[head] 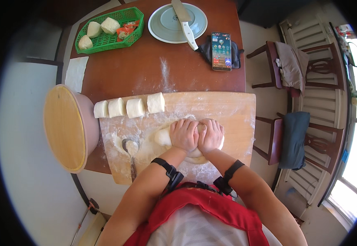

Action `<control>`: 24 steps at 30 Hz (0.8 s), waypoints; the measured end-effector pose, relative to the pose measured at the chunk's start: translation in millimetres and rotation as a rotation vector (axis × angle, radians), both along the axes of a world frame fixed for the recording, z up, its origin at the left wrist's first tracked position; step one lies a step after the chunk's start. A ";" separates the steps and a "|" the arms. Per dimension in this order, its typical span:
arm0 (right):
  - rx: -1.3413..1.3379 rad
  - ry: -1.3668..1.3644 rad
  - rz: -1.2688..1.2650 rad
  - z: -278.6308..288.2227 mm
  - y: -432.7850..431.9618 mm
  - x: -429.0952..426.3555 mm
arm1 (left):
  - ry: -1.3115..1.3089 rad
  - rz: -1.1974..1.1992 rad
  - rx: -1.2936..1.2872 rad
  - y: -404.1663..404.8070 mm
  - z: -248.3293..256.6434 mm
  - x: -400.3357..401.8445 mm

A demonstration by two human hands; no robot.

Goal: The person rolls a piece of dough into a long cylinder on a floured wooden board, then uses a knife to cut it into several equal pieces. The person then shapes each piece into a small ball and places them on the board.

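A large lump of white dough lies on a floured wooden board. Both of my hands are on top of it, side by side, with the fingers curled over its far side. My left hand grips the left-middle part, and my right hand grips the right part, the two touching at the thumbs. Much of the dough is hidden under them; a fold shows below the wrists. Several cut dough pieces stand in a row along the board's far left edge. To the left of the dough rests a metal spoon with flour in it.
A pink basin with a round wooden lid stands left of the board. Farther back are a green basket holding dough pieces and packets, an upturned plate with a knife across it, and a phone. Chairs stand right.
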State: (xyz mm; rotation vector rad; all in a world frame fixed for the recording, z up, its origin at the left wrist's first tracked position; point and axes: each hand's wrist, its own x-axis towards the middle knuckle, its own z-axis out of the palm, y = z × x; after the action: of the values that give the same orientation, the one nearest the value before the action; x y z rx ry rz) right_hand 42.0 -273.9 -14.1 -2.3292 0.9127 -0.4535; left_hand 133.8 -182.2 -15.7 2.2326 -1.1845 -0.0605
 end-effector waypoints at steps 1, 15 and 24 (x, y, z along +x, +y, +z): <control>0.049 0.028 0.008 -1.1 -4.9 3.2 | 0.004 0.006 -0.003 -3.9 -2.6 3.9; 0.428 -0.070 -0.164 42.4 42.6 -45.6 | 0.151 0.010 0.275 33.3 51.0 -47.8; 0.017 0.012 -0.186 19.2 108.6 -87.6 | 0.042 0.065 0.045 91.6 29.6 -99.1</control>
State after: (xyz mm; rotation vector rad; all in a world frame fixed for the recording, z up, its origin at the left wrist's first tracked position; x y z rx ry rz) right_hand -45.5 -165.3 5.1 -2.2433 1.1404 -0.5050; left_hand 34.8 -90.6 13.9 2.2959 -1.0973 -0.1085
